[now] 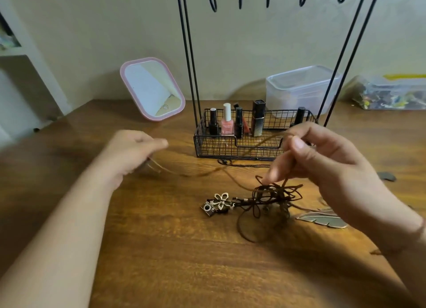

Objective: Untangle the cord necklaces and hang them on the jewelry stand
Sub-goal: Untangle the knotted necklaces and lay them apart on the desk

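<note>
On the wooden desk (161,250) before the jewelry stand (237,144), my left hand (129,153) and right hand (322,160) each pinch one brown cord (230,169) out of the tangle (274,192). I should draw it slowly, so knots don't tighten.

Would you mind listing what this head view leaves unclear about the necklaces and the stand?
- Jewelry stand: top cut off by the frame edge.
- Left hand: motion blur hides its grip on the cord.
- Tangle: number of necklaces unreadable.
- Feather pendant: partly behind the right hand.
</note>
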`<action>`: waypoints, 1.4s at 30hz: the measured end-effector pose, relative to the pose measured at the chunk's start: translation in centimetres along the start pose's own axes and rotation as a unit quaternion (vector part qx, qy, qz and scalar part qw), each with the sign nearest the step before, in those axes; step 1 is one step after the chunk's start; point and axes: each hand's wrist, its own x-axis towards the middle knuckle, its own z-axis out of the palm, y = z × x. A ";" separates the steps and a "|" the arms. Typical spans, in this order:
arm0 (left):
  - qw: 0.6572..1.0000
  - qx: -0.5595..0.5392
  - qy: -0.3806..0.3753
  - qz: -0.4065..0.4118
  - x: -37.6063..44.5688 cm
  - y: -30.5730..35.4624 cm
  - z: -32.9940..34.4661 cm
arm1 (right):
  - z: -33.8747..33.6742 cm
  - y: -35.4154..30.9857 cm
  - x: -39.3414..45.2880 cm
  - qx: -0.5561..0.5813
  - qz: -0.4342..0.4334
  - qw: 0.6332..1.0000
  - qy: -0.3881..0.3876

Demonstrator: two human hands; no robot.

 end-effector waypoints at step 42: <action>0.812 -0.489 -0.259 0.188 -7.5 4.4 6.4 | 1.4 2.1 -0.3 -0.273 0.070 0.959 0.033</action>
